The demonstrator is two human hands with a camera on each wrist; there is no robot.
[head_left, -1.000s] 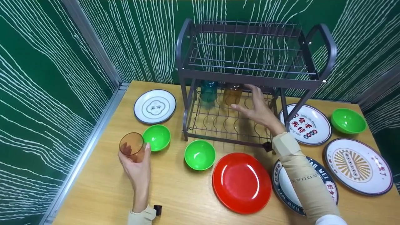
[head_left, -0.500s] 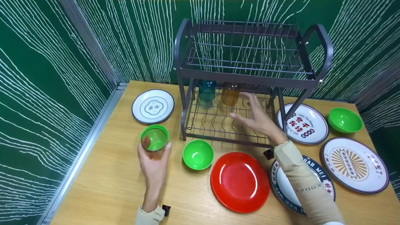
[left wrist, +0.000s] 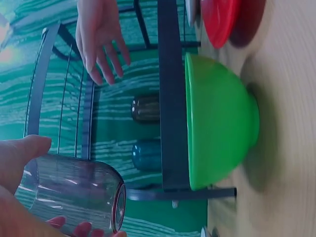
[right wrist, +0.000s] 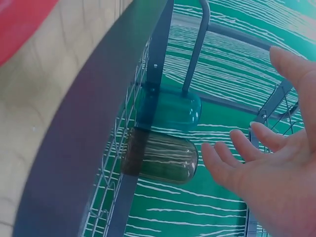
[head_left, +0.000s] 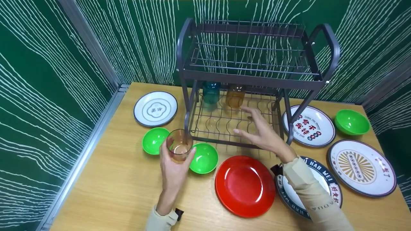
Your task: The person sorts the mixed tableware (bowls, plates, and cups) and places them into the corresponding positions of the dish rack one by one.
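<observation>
My left hand [head_left: 175, 171] grips an amber glass cup [head_left: 179, 149], held above the table between two green bowls [head_left: 155, 140]. In the left wrist view the see-through cup [left wrist: 74, 192] lies between thumb and fingers. My right hand [head_left: 265, 136] holds nothing; its fingers spread loosely in front of the rack's lower shelf. On that wire shelf [head_left: 218, 128], toward the back, stand a blue glass cup [head_left: 211, 93] and another amber cup [head_left: 235, 96]. The right wrist view has the fingertips [right wrist: 210, 153] just beside the amber cup [right wrist: 163, 155].
The dark two-tier dish rack [head_left: 250, 77] stands at the back. A red plate [head_left: 245, 186] and a second green bowl [head_left: 204, 158] lie before it. A white plate [head_left: 155, 109] is at left; several printed plates [head_left: 361, 168] and a green bowl [head_left: 352, 122] are at right.
My left hand has carried the amber cup rightward, from the left of the green bowls to between them. My right hand has drawn back slightly from the amber cup on the shelf.
</observation>
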